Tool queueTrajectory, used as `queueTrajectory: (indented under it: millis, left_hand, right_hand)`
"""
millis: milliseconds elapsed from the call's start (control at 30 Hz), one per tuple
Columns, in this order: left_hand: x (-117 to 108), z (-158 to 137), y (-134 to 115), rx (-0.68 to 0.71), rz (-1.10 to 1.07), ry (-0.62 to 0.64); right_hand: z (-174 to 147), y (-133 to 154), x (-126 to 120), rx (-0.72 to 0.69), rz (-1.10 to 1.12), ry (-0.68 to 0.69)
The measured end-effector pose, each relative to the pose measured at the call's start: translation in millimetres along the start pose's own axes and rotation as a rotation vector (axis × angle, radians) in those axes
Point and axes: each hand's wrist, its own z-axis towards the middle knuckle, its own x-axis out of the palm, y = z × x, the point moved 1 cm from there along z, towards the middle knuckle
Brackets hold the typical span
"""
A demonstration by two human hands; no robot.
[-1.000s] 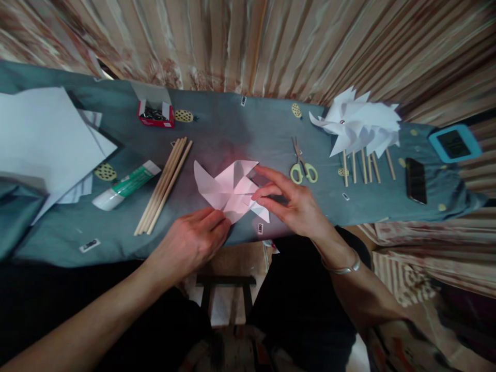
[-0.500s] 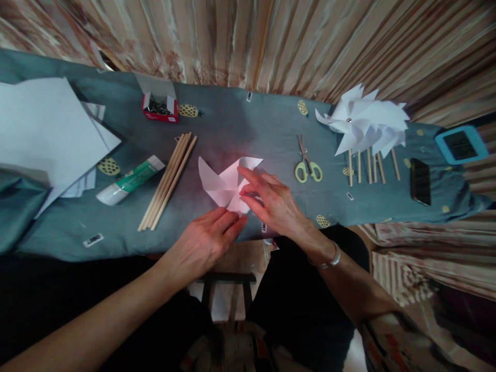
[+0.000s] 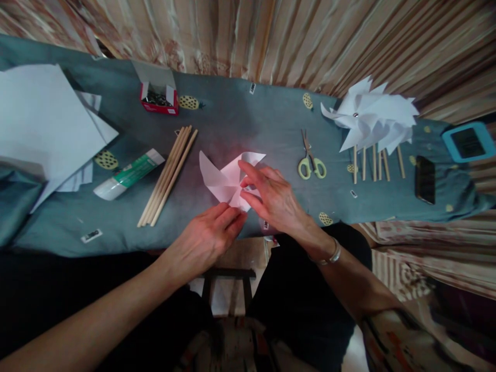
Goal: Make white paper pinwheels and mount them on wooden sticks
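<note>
A white paper pinwheel [image 3: 221,178] lies near the table's front edge, its blades folded in toward the middle. My left hand [image 3: 211,230] pinches its near edge, fingers closed together on the paper. From the right, my right hand [image 3: 277,201] grips the pinwheel, with the index finger over a folded blade and the thumb below. Part of the pinwheel's right side is hidden under the right fingers. Left of it lie several wooden sticks [image 3: 167,176] side by side. A pair of scissors [image 3: 311,159] with pale green handles rests to the right.
At the left are white paper sheets [image 3: 50,113] and a glue stick [image 3: 129,174]. A red box [image 3: 158,99] of small dark metal pieces stands open behind. Finished pinwheels [image 3: 372,116] on sticks, a phone [image 3: 425,180] and a blue-framed device [image 3: 468,142] are at the right.
Both hands keep nearly the same hold on the pinwheel. The view has shifted slightly, so the things on the table appear a little higher.
</note>
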Motion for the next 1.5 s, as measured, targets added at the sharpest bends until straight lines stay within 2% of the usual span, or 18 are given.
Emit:
queueTrajectory:
  millis: [600,1067,1500]
  left_hand:
    - [2.5,-0.3,-2.5,-0.013,0.008,-0.011]
    - [2.7,1.0,-1.8,-0.027,-0.017,-0.03]
    - [3.9,-1.2,-0.2,-0.044,-0.018,0.021]
  right_hand:
    - [0.8,-0.6,0.3,-0.013,-0.034,-0.037]
    - [0.7,-0.7,1.2,-0.002,-0.046,-0.007]
    - [1.4,2.2,4.3,0.015,-0.057,0.056]
